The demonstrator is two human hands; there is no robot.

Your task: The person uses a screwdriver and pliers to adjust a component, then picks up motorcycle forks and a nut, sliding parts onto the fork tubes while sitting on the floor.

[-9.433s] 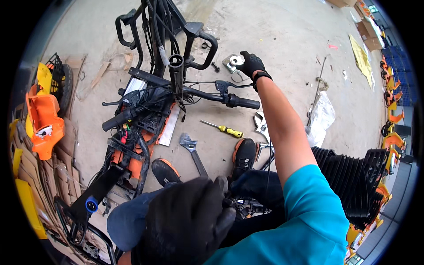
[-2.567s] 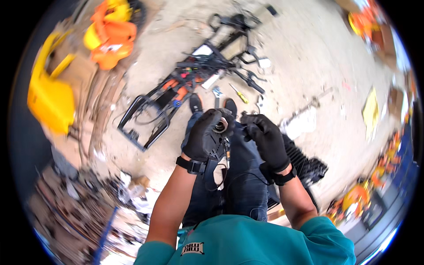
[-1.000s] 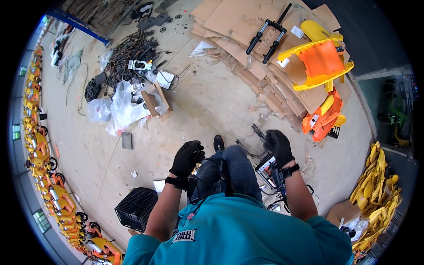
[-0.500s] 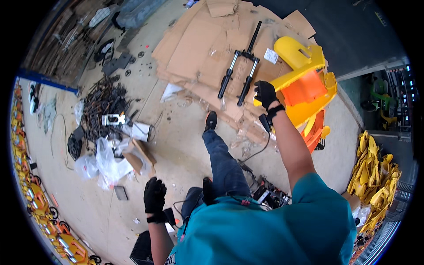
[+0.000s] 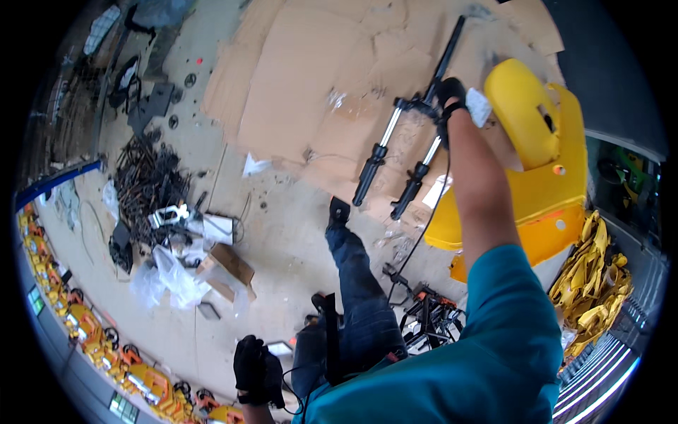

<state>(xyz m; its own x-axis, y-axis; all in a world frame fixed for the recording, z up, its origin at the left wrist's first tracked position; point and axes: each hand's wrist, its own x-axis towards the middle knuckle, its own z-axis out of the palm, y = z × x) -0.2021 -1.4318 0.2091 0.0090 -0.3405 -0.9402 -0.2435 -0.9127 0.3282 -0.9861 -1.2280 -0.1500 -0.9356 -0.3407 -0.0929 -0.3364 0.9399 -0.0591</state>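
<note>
Head view: the person's right hand (image 5: 450, 93) lies over a black two-legged fork (image 5: 418, 106), covering part of its crown; the fingertips are hidden, so I cannot tell how far they close. The left hand (image 5: 256, 369), fingers curled, hangs near the lower edge; whether it holds anything is unclear. Contents of the cardboard box (image 5: 234, 264) cannot be made out. On flattened cardboard (image 5: 304, 85), the fork lies diagonally, stem toward upper right, legs toward lower left.
</note>
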